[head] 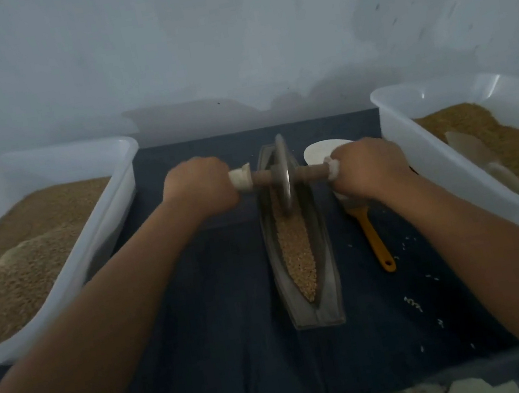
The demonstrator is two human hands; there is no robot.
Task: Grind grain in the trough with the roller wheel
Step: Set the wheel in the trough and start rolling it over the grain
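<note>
Your left hand (199, 189) and right hand (365, 167) grip the roller wheel (284, 172) axle ends, fingers clenched round them. The wheel stands upright on the grain (297, 251) in the trough's (324, 254) far half, mid-desk (225, 354) between two tubs.

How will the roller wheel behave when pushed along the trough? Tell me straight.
The roller wheel is a thin upright disc, so it likely rolls freely along the trough but would tip sideways without the left hand and right hand gripping its axle. It looks like metal, so probably heavy for its size.
</note>
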